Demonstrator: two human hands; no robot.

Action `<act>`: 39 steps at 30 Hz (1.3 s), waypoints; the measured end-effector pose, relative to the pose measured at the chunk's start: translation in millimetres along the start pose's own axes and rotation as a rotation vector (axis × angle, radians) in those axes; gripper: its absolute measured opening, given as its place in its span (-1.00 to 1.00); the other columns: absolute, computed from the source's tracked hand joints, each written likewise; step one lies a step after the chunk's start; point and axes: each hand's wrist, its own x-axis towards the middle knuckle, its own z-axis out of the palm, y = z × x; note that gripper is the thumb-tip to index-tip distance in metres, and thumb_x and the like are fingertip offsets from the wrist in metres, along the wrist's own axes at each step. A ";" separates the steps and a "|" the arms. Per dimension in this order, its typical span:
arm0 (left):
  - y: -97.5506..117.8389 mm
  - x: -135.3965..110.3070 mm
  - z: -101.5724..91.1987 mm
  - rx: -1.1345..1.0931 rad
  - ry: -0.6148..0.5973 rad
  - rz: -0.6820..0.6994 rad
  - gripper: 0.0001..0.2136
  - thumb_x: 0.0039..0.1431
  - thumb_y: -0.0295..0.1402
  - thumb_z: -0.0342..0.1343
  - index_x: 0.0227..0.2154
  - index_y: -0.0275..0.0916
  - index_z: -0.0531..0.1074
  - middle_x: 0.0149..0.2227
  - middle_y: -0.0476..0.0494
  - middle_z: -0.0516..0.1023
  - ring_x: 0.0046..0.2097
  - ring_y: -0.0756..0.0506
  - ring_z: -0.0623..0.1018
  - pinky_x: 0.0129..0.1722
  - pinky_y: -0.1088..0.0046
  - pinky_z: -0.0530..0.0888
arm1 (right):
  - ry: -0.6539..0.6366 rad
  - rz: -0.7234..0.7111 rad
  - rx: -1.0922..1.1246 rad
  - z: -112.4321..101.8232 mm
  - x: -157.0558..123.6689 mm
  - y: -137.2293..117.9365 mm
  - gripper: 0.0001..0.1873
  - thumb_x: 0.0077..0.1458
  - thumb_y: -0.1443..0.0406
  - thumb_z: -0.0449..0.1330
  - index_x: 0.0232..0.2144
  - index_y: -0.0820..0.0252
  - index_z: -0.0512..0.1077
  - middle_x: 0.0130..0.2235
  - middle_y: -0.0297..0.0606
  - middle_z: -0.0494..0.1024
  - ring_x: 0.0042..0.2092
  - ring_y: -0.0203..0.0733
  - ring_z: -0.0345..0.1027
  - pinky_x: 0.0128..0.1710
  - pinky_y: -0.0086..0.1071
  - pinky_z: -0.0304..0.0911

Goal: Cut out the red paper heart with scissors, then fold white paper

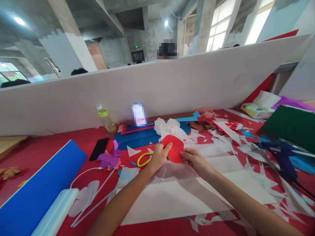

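Observation:
A rounded red paper cutout (174, 148) is held up over the table between both hands. My left hand (159, 156) pinches its left edge with thumb and fingers closed. My right hand (195, 159) grips its lower right edge, fingers curled. Crumpled white tissue paper (169, 127) sits just behind the cutout. A large white paper sheet (187, 193) lies under my forearms. Yellow-handled scissors (144, 159) lie just left of my left hand.
A blue glue gun (280, 154) lies at right among white paper scraps. A green bottle (106, 119), black phone (98, 148), purple paper flower (110, 159), blue sheets (36, 190) and a white partition board (157, 88) surround the red table. A tissue pack (256, 110) lies far right.

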 end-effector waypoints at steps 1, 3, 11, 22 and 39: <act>-1.1 0.2 0.0 -0.007 -0.005 -0.005 -0.59 0.00 -0.03 0.00 -0.72 -0.23 0.11 -0.72 0.09 0.17 -0.65 0.09 0.29 -0.72 0.61 0.20 | 0.011 0.001 0.004 0.2 -0.1 0.0 -0.80 -0.25 0.20 0.33 -0.55 0.18 0.44 -0.54 -0.35 0.45 -0.52 -0.36 0.28 -0.45 -0.48 0.25; -4.2 0.8 0.0 -0.023 -0.019 -0.015 -0.59 0.00 -0.03 0.00 -0.71 -0.24 0.12 -0.71 0.08 0.20 -0.65 0.08 0.31 -0.72 0.61 0.20 | 0.038 0.003 0.013 1.1 -0.7 -0.7 -0.79 -0.27 0.20 0.34 -0.58 0.19 0.44 -0.58 -0.38 0.41 -0.55 -0.38 0.24 -0.49 -0.50 0.22; -9.2 4.5 -9.3 0.013 -0.097 -0.003 -0.64 -0.02 -0.09 0.05 -0.67 -0.25 0.13 -0.73 0.08 0.26 -0.66 0.05 0.37 -0.69 0.61 0.22 | 0.081 -0.030 -0.112 -3.0 -0.8 -7.8 -0.75 -0.28 0.19 0.33 -0.65 0.21 0.38 -0.62 -0.42 0.36 -0.58 -0.40 0.18 -0.57 -0.50 0.12; -15.8 16.3 -46.1 -0.022 -0.113 0.092 -0.76 0.05 -0.17 -0.02 -0.46 -0.27 0.32 -0.68 0.11 0.28 -0.67 0.09 0.29 -0.64 0.60 0.24 | 0.133 -0.082 -0.411 -26.1 2.2 -11.2 -0.70 -0.21 0.11 0.24 -0.66 0.23 0.33 -0.61 -0.39 0.35 -0.53 -0.34 0.19 -0.48 -0.43 0.11; -27.4 -11.4 -66.1 1.339 -0.404 -0.072 -0.74 -0.07 -0.29 0.02 -0.28 -0.26 0.36 -0.24 -0.27 0.51 -0.23 -0.28 0.50 -0.34 0.29 0.40 | 0.244 -0.145 -0.569 -44.6 -4.8 -19.4 -0.68 -0.18 0.07 0.19 -0.65 0.20 0.29 -0.59 -0.39 0.29 -0.51 -0.32 0.16 -0.46 -0.41 0.13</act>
